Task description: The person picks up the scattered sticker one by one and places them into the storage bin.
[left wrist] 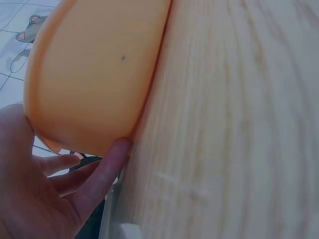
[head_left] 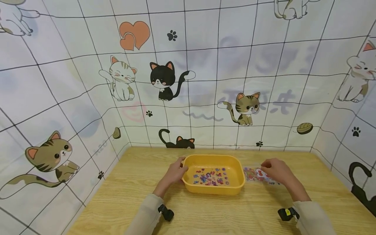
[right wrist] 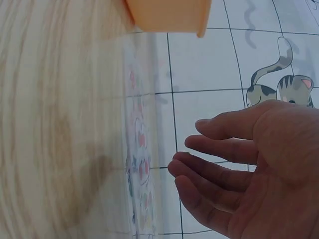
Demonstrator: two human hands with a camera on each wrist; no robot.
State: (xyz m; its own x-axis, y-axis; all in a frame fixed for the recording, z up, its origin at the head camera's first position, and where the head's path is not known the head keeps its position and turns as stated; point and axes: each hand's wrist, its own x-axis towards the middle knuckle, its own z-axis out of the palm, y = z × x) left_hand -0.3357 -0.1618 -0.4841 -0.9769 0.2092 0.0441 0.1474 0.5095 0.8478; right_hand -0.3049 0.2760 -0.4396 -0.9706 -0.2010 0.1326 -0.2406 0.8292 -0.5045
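Note:
My left hand (head_left: 175, 171) grips the left end of a yellow plastic basin (head_left: 211, 190); the thumb lies over the rim. In the left wrist view the fingers (left wrist: 107, 167) reach around the basin's end, one fingertip low near the wood. Small colourful sticker-like pieces (head_left: 210, 176) are scattered over the basin's floor. Just right of the basin lies a clear plastic packet (head_left: 251, 174) with red and colourful prints. Over it hovers my right hand (head_left: 277, 170), its fingers loosely bent. The right wrist view shows nothing between thumb and fingers.
Everything stands on a light wooden table (head_left: 205, 215). A white grid-patterned sheet with cartoon cats (head_left: 202, 65) hangs behind it and along both sides. Each sleeve carries a small black camera (head_left: 166, 212) at the wrist.

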